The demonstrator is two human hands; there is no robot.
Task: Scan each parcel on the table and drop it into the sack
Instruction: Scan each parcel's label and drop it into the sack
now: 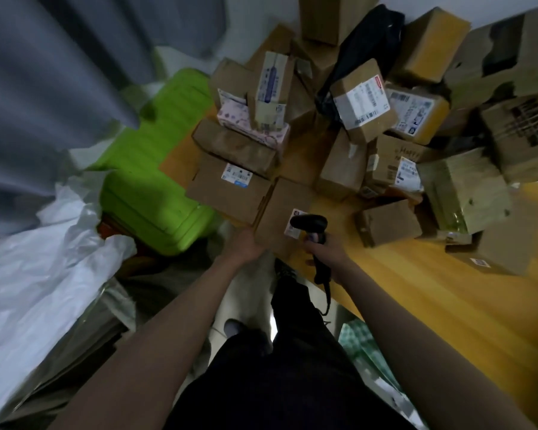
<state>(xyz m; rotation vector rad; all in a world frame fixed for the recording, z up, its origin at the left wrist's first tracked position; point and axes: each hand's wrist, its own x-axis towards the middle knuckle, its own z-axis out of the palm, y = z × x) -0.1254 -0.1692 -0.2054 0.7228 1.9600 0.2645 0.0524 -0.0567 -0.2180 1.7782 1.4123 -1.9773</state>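
Note:
A small brown cardboard parcel (281,212) with a white label lies at the near edge of the wooden table (416,290). My left hand (246,245) holds its near left corner; the fingers are hidden under the box. My right hand (323,248) grips a black barcode scanner (311,226), whose head hangs just over the parcel's label. The white sack (44,274) lies crumpled at the lower left, beside the table.
Several cardboard parcels are heaped across the far half of the table, with a black bag (364,41) among them. A bright green case (156,187) stands left of the table. Grey curtains hang at the upper left. My legs and feet are below.

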